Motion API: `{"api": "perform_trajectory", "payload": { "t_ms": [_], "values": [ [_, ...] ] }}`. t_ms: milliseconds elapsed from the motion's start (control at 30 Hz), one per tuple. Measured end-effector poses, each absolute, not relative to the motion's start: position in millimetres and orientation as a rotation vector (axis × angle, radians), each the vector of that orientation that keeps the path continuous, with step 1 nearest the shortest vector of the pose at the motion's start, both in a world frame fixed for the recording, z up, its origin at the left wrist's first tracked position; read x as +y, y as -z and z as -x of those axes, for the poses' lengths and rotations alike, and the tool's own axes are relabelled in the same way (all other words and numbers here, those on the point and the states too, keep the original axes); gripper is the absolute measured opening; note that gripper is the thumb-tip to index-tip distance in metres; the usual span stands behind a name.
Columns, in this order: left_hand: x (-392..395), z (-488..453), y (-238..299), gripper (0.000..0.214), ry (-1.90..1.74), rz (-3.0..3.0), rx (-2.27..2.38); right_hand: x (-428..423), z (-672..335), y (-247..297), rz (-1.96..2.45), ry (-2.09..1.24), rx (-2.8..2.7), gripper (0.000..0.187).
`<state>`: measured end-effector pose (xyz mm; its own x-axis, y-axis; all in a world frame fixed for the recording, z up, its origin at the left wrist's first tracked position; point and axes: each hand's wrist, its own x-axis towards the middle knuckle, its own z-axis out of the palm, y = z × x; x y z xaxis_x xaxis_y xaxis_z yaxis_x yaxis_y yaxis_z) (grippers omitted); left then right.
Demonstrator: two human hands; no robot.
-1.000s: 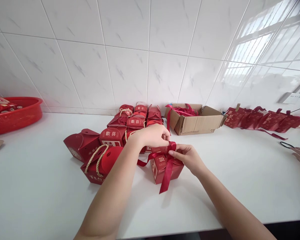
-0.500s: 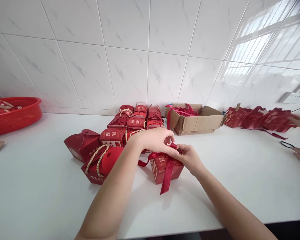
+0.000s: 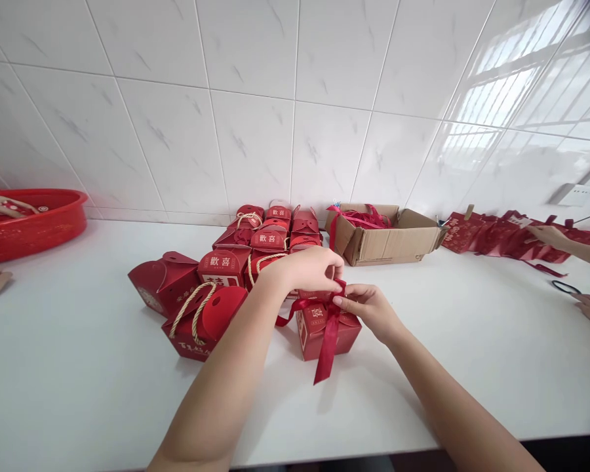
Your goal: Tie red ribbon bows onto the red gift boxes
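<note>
A small red gift box with pale lettering stands on the white table in front of me. Dark red ribbon crosses its top, one tail hanging down the front and another curling off to the left. My left hand reaches over from the left and pinches the ribbon above the lid. My right hand grips the ribbon at the lid's right side, thumb pointing left. Where the ribbon passes between the fingers is partly hidden.
Several red gift boxes, some with gold cord handles, stand left and behind. A cardboard box holds loose ribbon. At far left, another person's hand rests in a red basin. At right, a co-worker's hand touches a row of red bags.
My fingers have shifted slightly at the ribbon, and the left fingertips sit a bit higher. The co-worker's upper hand at right has moved left onto the bags.
</note>
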<state>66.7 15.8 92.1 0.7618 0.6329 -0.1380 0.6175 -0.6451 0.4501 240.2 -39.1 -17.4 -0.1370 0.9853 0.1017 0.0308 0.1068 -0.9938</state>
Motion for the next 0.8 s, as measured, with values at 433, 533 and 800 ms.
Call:
{"api": "perform_trajectory", "payload": {
  "t_ms": [433, 533, 800],
  "values": [
    [31.8, -59.9, -84.6, 0.018, 0.396, -2.374, 1.221, -41.5, -252.6, 10.8, 1.111, -1.100, -1.751, 0.023],
    [34.9, -59.4, -82.9, 0.017, 0.411, -2.372, 1.188, -41.0, -253.7, 8.7, 1.111, -1.160, -1.750, 0.021],
    [32.9, -56.6, -86.1, 0.018, 0.353, -2.424, 1.137, -42.8, -249.1, 5.6, 1.065, -1.290, -1.623, 0.018]
  ]
}}
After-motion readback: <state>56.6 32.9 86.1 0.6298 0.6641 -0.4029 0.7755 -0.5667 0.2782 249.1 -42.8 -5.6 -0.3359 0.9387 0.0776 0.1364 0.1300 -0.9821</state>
